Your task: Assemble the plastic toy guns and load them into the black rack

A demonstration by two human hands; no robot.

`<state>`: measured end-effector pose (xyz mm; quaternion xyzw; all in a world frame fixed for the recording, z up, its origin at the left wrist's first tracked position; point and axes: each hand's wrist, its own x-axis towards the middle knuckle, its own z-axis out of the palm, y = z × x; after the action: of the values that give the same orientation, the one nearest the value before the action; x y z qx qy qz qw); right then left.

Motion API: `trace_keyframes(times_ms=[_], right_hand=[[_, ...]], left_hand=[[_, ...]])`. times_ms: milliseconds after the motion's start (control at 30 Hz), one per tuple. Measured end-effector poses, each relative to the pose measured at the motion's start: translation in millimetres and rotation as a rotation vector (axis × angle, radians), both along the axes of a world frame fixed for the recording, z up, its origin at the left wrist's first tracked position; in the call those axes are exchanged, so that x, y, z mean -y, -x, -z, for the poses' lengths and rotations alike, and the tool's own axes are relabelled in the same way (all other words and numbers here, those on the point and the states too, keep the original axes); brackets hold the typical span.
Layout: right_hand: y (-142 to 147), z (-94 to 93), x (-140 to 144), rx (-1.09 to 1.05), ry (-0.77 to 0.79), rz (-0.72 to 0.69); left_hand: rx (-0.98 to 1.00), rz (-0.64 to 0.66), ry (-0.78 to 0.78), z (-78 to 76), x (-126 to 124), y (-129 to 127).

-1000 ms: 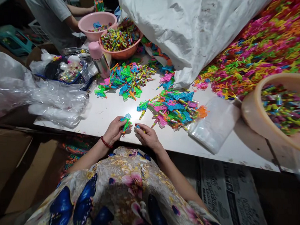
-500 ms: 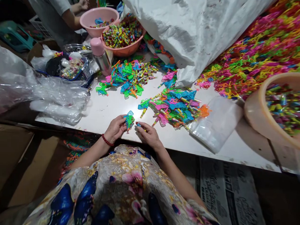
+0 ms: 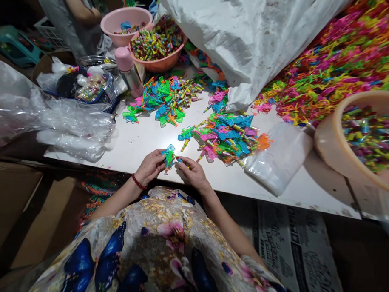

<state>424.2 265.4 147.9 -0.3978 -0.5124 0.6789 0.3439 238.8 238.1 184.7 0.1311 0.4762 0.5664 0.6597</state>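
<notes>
Over the table's front edge, my left hand (image 3: pixel 151 166) pinches a small blue and green plastic toy piece (image 3: pixel 169 155) with a mesh top and orange and pink bits below. Just right of it, my right hand (image 3: pixel 194 173) grips a small tube (image 3: pixel 179 160) with a blue end, mostly hidden by the fingers. The tube's tip is close to the plastic piece; whether they touch I cannot tell. Beyond my right hand lies a pile of mesh plastic pieces with striped tubes (image 3: pixel 226 136). Farther back is another heap of blue and green pieces (image 3: pixel 161 96).
A clear plastic bag stack (image 3: pixel 278 159) lies right, beside a large tub (image 3: pixel 330 138). Farther back stand a pink-capped flask (image 3: pixel 133 78), an orange bowl of tubes (image 3: pixel 162 66) and a pink bowl (image 3: pixel 111 30). Plastic bags (image 3: pixel 77 127) cover the left end. A co-worker (image 3: pixel 79 10) is behind.
My two hands have barely moved; the plastic piece is turned slightly and sits closer to the tube. The co-worker's forearm and hand have drawn in to the left. The view has shifted slightly.
</notes>
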Motion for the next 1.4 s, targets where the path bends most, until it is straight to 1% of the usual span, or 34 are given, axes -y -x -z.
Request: trace_keyframes(times_ms=[67,200,300,433,533,667,800,900,1100,1267,1400], right_hand=[[-3,-1.1,0,0.009,0.016,0.004],[-11,-5.3,1,0.019,-0.005,0.050],[-17,-11.3,2,0.022,-0.050,0.068],[-23,-21.3,4,0.022,-0.137,0.024],[-24,-26.6,7,-0.004,-0.129,0.002],[-25,-27.8,9,0.000,-0.162,0.004],[-26,-23.6,9,0.015,-0.233,0.025],[-27,-20.3,8,0.015,-0.242,0.031],[-27,-18.3,7,-0.003,-0.222,-0.065],[-29,-21.1,5,0.017,-0.192,0.014],[-32,-24.5,3,0.064,-0.246,0.011]], left_hand=[[-0.038,0.007,0.001,-1.4,0,-1],[-0.069,0.045,0.033,-10.0,2,-1],[-0.082,0.122,0.036,-15.3,4,-2],[-0.111,0.254,0.013,-17.3,6,-5],[-0.121,0.303,-0.002,-18.0,6,-6],[-0.136,0.329,-0.001,-18.4,5,-5],[-0.151,0.346,0.005,-16.4,4,-3],[-0.144,0.379,0.018,-15.1,4,-3],[-0.121,0.432,0.006,-13.8,4,-3],[-0.144,0.457,0.006,-13.7,7,-3],[-0.157,0.459,-0.041,-14.2,7,-4]])
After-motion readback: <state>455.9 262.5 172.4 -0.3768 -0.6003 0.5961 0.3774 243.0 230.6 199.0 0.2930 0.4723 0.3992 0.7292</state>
